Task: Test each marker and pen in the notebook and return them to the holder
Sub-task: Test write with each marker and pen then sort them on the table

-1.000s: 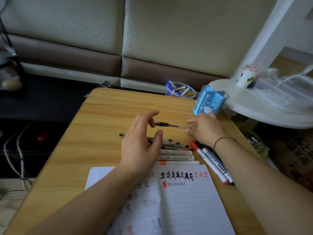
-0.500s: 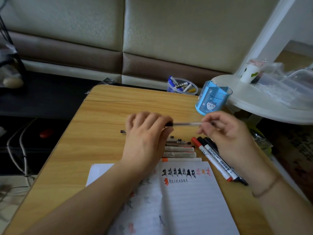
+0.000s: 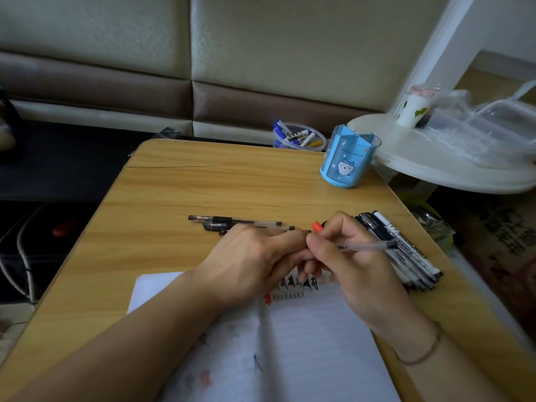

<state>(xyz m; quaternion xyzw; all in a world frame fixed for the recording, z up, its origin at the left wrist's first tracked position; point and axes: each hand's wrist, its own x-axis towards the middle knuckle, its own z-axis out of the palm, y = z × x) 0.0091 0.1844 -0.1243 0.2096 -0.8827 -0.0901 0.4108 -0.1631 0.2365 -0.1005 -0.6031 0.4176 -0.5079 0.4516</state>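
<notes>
My right hand grips a clear gel pen above the top edge of the open notebook, its barrel pointing right. My left hand has its fingers curled round the pen's other end, touching the right hand's fingers; that end is hidden. The blue cartoon pen holder stands at the table's far right. Loose gel pens lie beyond my left hand. A bunch of black and white markers lies to the right, and a red-capped marker peeks out above my fingers.
The wooden table has a crack near its far edge. A clear cup of markers sits just behind it. A white round side table with a small cup and plastic containers overhangs the right side. A padded wall is behind.
Both hands have drawn the pen toward me and down to the notebook's top edge. My right hand has shifted from pinching the pen's end to gripping its barrel.
</notes>
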